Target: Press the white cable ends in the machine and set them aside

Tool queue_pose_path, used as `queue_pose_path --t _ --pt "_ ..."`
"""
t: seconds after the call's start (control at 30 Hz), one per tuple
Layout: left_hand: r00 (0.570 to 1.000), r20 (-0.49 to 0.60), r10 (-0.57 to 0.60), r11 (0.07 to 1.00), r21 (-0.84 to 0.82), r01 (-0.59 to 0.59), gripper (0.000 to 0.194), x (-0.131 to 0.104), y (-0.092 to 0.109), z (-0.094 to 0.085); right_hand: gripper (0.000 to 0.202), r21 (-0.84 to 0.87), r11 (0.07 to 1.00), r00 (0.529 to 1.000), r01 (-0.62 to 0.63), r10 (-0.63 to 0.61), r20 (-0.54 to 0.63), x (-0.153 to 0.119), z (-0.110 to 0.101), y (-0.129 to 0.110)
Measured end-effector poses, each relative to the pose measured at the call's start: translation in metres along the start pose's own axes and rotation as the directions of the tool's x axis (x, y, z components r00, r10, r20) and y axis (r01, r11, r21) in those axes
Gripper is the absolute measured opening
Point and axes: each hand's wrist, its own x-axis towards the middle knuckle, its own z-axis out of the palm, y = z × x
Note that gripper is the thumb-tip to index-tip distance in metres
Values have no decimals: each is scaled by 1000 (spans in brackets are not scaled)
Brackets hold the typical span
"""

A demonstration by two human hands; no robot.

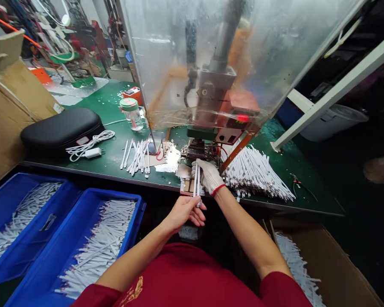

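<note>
In the head view, my bare left hand [187,212] pinches the near ends of a couple of thin white strips [196,179]. My right hand [209,175], in a white work glove with a red cuff, is closed around their far ends. Both hands are just in front of a press-like machine [196,150], and the strips point towards its dark lower block. Under them sits a small metal plate with a brass-coloured part [187,185]. To the right of my gloved hand lies a big pile of similar white strips [256,172]; a smaller bunch [139,155] lies to the left.
A cloudy plastic shield [166,55] hangs before the machine. Blue bins [137,209] of strips stand lower left, a cardboard box [326,251] lower right. On the green table [115,164] are a black case [64,128], a charger [92,152], a jar [134,117] and pliers [296,182].
</note>
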Motion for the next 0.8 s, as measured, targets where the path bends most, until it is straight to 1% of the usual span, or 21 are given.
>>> queue_pose_path --t 0.27,0.4,0.5,0.63,0.8 --pt "1000 16 -6 999 -45 6 69 7 -4 1 27 -94 996 997 6 -13 -77 3 0 -2" --pt "998 60 -34 998 -50 37 73 7 -3 1 31 -85 996 996 -15 7 -86 7 1 -1" --pt "997 74 -27 999 -37 30 72 7 -2 1 31 -71 997 997 -18 12 -76 7 1 -1" --pt "998 65 -12 1000 -22 14 71 8 -2 3 31 -90 996 999 13 -17 -46 4 3 -3" --pt "999 42 30 999 -32 -28 70 8 -1 6 30 -84 996 1000 17 -17 -2 -2 7 -14"
